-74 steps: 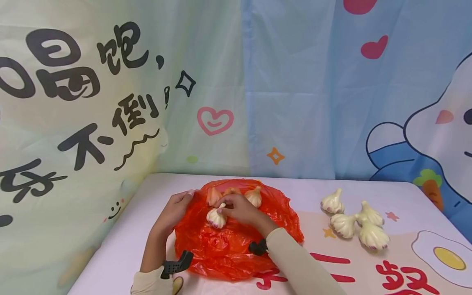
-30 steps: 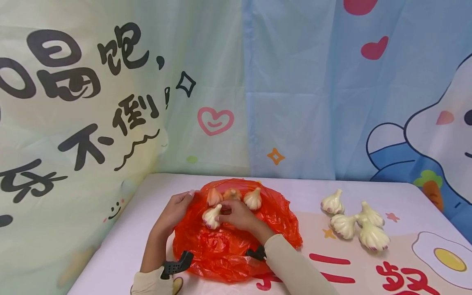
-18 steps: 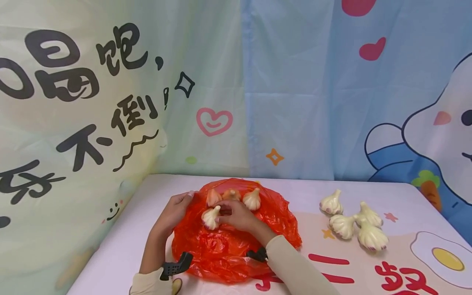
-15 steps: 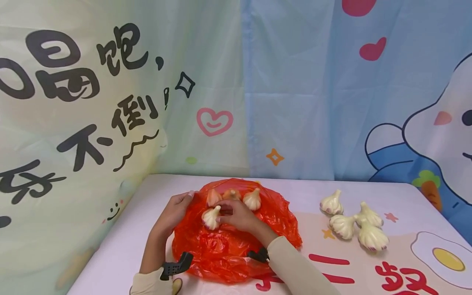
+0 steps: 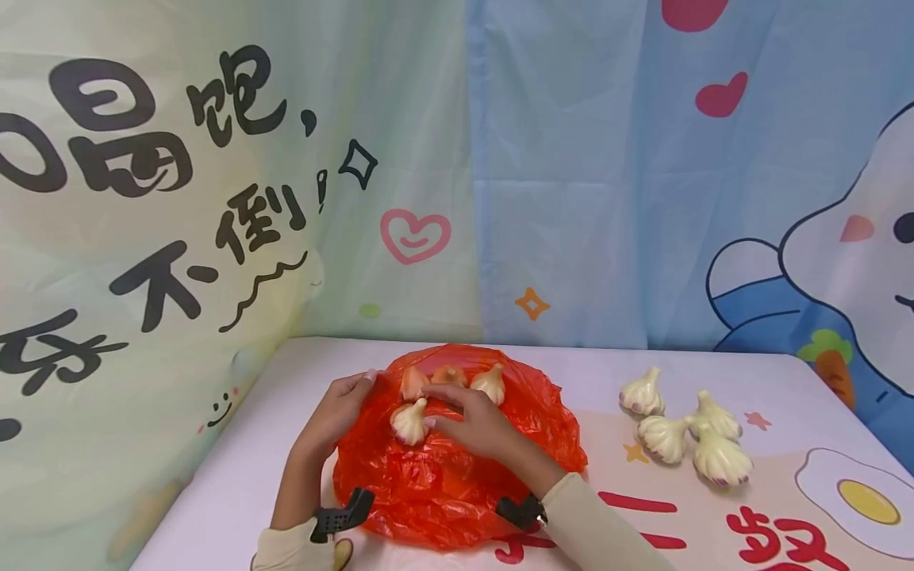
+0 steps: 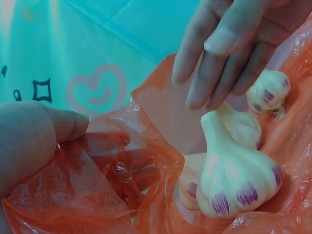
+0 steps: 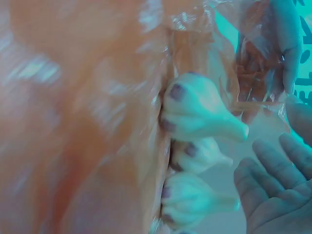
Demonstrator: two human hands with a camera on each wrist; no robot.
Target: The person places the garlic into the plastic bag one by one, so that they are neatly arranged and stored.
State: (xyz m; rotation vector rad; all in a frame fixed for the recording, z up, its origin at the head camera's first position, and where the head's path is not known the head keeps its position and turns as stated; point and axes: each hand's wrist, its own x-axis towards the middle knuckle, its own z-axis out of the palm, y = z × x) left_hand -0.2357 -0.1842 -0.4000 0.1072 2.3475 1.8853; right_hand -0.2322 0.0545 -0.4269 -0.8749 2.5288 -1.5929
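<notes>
A crumpled red plastic bag (image 5: 443, 492) lies spread on the table with several garlic bulbs on and in it. The left hand (image 5: 341, 412) pinches the bag's left edge; in the left wrist view its thumb lies over the film and the fingers show through it. Beside the nearest bulb (image 5: 409, 422), the right hand (image 5: 478, 420) hovers with extended, parted fingers and holds nothing. That bulb (image 6: 239, 175) stands clear of the fingers in the left wrist view, stem up. Behind it are two bulbs under or against the film and a pale one (image 5: 489, 385) to the right.
Several more garlic bulbs (image 5: 723, 456) sit in a group on the right part of the printed table cover (image 5: 564, 361). A patterned curtain (image 5: 564, 198) hangs behind the table, and another printed cloth hangs at the left.
The right hand has let go of the nearest bulb and drawn back slightly to the right, its fingers spreading. The bulb remains on the bag. The left hand keeps its place.
</notes>
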